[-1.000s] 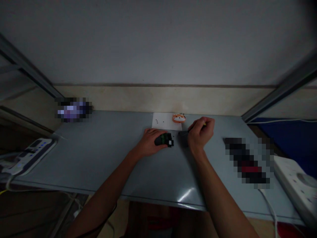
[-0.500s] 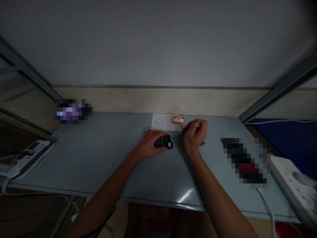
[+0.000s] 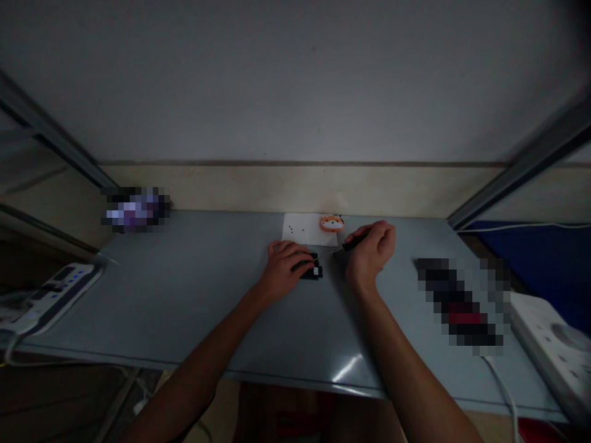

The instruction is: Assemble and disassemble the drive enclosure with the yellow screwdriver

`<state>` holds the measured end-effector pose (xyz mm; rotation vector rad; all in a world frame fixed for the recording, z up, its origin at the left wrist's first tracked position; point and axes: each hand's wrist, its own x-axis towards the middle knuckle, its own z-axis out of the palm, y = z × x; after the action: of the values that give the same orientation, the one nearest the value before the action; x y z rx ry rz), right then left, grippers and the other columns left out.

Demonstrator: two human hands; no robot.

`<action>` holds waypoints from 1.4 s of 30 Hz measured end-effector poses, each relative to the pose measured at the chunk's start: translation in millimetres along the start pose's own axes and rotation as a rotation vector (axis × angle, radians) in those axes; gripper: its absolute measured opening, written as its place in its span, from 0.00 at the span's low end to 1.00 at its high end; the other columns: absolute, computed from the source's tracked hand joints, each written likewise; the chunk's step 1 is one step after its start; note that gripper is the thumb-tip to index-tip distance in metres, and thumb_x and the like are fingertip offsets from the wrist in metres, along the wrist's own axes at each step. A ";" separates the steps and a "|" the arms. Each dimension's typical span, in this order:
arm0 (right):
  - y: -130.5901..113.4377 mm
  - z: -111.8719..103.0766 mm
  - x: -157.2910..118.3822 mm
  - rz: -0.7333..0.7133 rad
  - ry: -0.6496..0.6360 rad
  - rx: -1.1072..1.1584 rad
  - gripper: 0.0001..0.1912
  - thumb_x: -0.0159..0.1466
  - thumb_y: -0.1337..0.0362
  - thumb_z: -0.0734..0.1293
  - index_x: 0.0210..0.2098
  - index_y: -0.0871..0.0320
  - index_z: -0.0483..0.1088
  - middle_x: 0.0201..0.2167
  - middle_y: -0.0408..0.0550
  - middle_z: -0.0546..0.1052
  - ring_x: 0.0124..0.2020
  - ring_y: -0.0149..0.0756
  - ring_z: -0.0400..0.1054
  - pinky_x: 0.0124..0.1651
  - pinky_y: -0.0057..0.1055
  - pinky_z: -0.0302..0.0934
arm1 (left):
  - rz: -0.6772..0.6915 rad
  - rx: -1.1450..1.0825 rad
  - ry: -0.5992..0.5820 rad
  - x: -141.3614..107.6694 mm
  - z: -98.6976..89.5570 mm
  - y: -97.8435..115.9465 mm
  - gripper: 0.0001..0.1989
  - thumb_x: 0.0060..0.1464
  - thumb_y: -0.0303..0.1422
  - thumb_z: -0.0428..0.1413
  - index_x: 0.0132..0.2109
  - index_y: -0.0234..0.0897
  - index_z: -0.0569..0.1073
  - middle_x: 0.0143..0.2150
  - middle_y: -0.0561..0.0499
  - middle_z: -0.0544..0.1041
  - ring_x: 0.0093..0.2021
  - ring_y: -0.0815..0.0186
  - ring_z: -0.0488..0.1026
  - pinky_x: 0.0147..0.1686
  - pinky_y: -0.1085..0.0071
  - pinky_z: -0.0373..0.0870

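My left hand (image 3: 285, 269) is closed over a small black electronic device (image 3: 310, 274) lying on the grey table. Its fingers cover much of the device, which has a small white label at its right end. My right hand (image 3: 370, 253) is wrapped around the black handle of a screwdriver (image 3: 354, 241). The thin shaft points left, and its tip is at the device near my left fingertips; whether it touches is too small to tell. Just behind, a white sheet (image 3: 311, 237) carries several tiny dark bits, apparently screws, and an orange-and-white animal-face item (image 3: 331, 223).
A power strip (image 3: 58, 295) lies at the table's left edge, and a white socket box (image 3: 551, 341) stands at the right. Blurred objects sit at the back left and on the right. A wall (image 3: 295, 98) closes off the back of the table (image 3: 184, 307).
My left fingers have shifted over the top of the device, hiding the green part seen before. My right hand has moved slightly right and turned, showing more of the screwdriver handle.
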<state>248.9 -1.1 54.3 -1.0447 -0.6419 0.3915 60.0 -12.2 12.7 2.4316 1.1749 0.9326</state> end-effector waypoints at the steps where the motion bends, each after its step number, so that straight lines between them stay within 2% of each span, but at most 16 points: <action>1: 0.0 -1.1 2.4 -0.002 0.020 0.002 0.21 0.72 0.43 0.59 0.34 0.52 0.60 0.21 0.32 0.67 0.16 0.26 0.64 0.20 0.25 0.58 | -0.013 0.011 0.021 3.4 -1.4 0.1 0.08 0.68 0.39 0.59 0.45 0.46 0.83 0.48 0.51 0.83 0.52 0.58 0.74 0.63 0.51 0.55; 4: 3.2 -5.6 12.1 0.016 0.089 -0.004 0.21 0.72 0.43 0.59 0.33 0.52 0.59 0.21 0.32 0.67 0.16 0.26 0.63 0.21 0.26 0.58 | -0.017 0.064 0.053 28.0 -6.8 1.4 0.09 0.69 0.39 0.58 0.44 0.46 0.83 0.47 0.51 0.83 0.52 0.58 0.73 0.62 0.50 0.55; 7: 11.7 -11.2 22.8 0.052 0.161 0.009 0.21 0.72 0.43 0.58 0.31 0.52 0.58 0.20 0.32 0.66 0.16 0.26 0.63 0.21 0.26 0.59 | 0.081 0.124 -0.058 70.4 -7.5 3.6 0.08 0.68 0.39 0.58 0.46 0.45 0.82 0.48 0.49 0.82 0.54 0.55 0.71 0.61 0.50 0.54; 10: 20.7 -16.7 30.5 0.077 0.208 -0.006 0.21 0.72 0.44 0.57 0.31 0.52 0.58 0.20 0.31 0.65 0.15 0.25 0.62 0.21 0.26 0.58 | 0.131 0.216 -0.189 109.8 0.9 3.4 0.08 0.67 0.36 0.59 0.47 0.41 0.83 0.47 0.46 0.82 0.54 0.52 0.70 0.58 0.51 0.56; 14: 27.2 -21.1 33.5 0.108 0.222 -0.052 0.21 0.73 0.45 0.57 0.31 0.52 0.58 0.19 0.32 0.65 0.15 0.26 0.63 0.21 0.27 0.58 | 0.078 0.311 -0.341 130.5 15.3 -5.1 0.08 0.66 0.35 0.60 0.44 0.38 0.84 0.45 0.44 0.82 0.53 0.51 0.70 0.56 0.53 0.56; 19: 30.8 -20.7 30.3 0.133 0.201 -0.056 0.18 0.73 0.50 0.57 0.31 0.52 0.60 0.20 0.32 0.66 0.16 0.27 0.63 0.23 0.28 0.60 | 0.045 0.256 -0.373 119.8 21.7 -25.0 0.09 0.66 0.37 0.60 0.47 0.41 0.84 0.45 0.45 0.83 0.52 0.53 0.72 0.55 0.54 0.57; 25: 34.8 -16.5 22.3 0.136 0.142 -0.082 0.19 0.73 0.48 0.57 0.31 0.52 0.60 0.20 0.33 0.66 0.17 0.27 0.63 0.23 0.29 0.59 | 0.057 0.219 -0.331 104.5 11.9 -37.5 0.09 0.67 0.36 0.58 0.47 0.41 0.83 0.50 0.45 0.83 0.56 0.53 0.71 0.57 0.55 0.58; 28: 35.6 -16.4 20.0 0.124 0.126 -0.093 0.20 0.73 0.46 0.57 0.31 0.52 0.60 0.21 0.33 0.66 0.17 0.28 0.63 0.23 0.30 0.59 | 0.021 0.127 -0.217 88.9 -0.4 -36.3 0.09 0.68 0.35 0.57 0.47 0.41 0.83 0.49 0.47 0.83 0.55 0.54 0.72 0.58 0.55 0.60; 30: 33.3 -16.6 19.5 0.121 0.117 -0.106 0.21 0.73 0.44 0.57 0.31 0.52 0.60 0.21 0.34 0.66 0.18 0.28 0.63 0.24 0.30 0.59 | -0.017 0.011 -0.098 69.8 -9.9 -37.4 0.09 0.68 0.35 0.56 0.46 0.41 0.82 0.48 0.47 0.83 0.52 0.57 0.74 0.58 0.55 0.62; 32: 27.7 -15.5 18.1 0.091 0.086 -0.112 0.21 0.73 0.43 0.56 0.33 0.52 0.59 0.22 0.34 0.66 0.19 0.28 0.63 0.25 0.30 0.59 | -0.040 -0.132 -0.043 45.7 -17.7 -42.1 0.09 0.68 0.36 0.56 0.47 0.42 0.81 0.48 0.48 0.82 0.51 0.59 0.75 0.57 0.57 0.66; 34: 19.4 -11.4 13.5 0.028 0.024 -0.085 0.18 0.74 0.45 0.56 0.36 0.51 0.59 0.25 0.34 0.67 0.20 0.28 0.64 0.26 0.29 0.59 | -0.119 -0.237 0.035 22.2 -21.5 -49.9 0.10 0.68 0.37 0.56 0.50 0.41 0.80 0.48 0.47 0.81 0.51 0.60 0.75 0.56 0.59 0.69; 37: 7.6 0.2 -2.0 -0.065 -0.106 -0.032 0.13 0.75 0.49 0.58 0.41 0.50 0.58 0.31 0.36 0.69 0.24 0.28 0.68 0.31 0.30 0.63 | -0.185 -0.248 0.001 0.6 -19.3 -61.0 0.10 0.67 0.37 0.57 0.49 0.40 0.79 0.47 0.47 0.80 0.48 0.60 0.76 0.52 0.60 0.72; 39: 4.7 8.7 -17.3 -0.119 -0.201 0.001 0.11 0.75 0.50 0.59 0.42 0.50 0.57 0.33 0.38 0.70 0.27 0.28 0.69 0.34 0.32 0.65 | -0.198 -0.201 0.019 -2.9 -15.4 -64.4 0.10 0.68 0.37 0.55 0.44 0.38 0.79 0.43 0.47 0.79 0.45 0.60 0.75 0.51 0.61 0.71; 42: 10.8 16.4 -40.9 -0.188 -0.396 0.015 0.10 0.73 0.55 0.64 0.43 0.50 0.57 0.38 0.42 0.69 0.31 0.29 0.71 0.38 0.34 0.66 | -0.137 -0.163 0.013 0.1 -12.3 -63.0 0.13 0.71 0.36 0.52 0.40 0.37 0.78 0.41 0.47 0.78 0.44 0.61 0.74 0.49 0.62 0.71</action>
<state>207.3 -9.0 38.2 -0.8886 -1.0811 0.4410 14.5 27.2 -9.6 2.1915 1.2034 0.9633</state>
